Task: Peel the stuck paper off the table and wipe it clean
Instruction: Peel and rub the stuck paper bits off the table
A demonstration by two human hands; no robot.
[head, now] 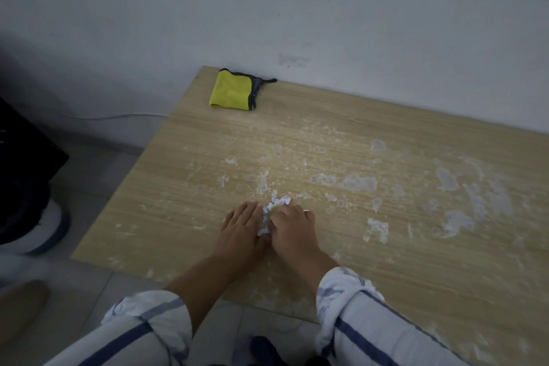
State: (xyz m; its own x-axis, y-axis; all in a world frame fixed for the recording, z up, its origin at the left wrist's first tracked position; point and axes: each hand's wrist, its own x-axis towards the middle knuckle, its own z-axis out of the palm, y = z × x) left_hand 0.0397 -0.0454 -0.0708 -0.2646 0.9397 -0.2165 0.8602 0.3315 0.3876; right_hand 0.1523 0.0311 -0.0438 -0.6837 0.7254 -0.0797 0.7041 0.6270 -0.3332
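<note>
Gripping paper (278, 202), R hand (292, 229) nr table (178, 187) front edge (cloth (231, 92) far corner).

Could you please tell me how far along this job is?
Partly peeled: the right hand grips a crumpled white paper wad, left hand flat beside it. White stuck-paper patches cover the light wooden table; the folded yellow cloth lies untouched by the wall.

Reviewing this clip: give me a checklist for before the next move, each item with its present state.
1. Crumpled paper gathered between left hand and right hand: ok.
2. Right hand's grip on it secure: cannot tell.
3. Table free of paper residue: not ok, many patches remain.
4. Yellow cloth available, at the far corner by the wall: ok.
5. Bin for the paper in view: cannot tell.
</note>
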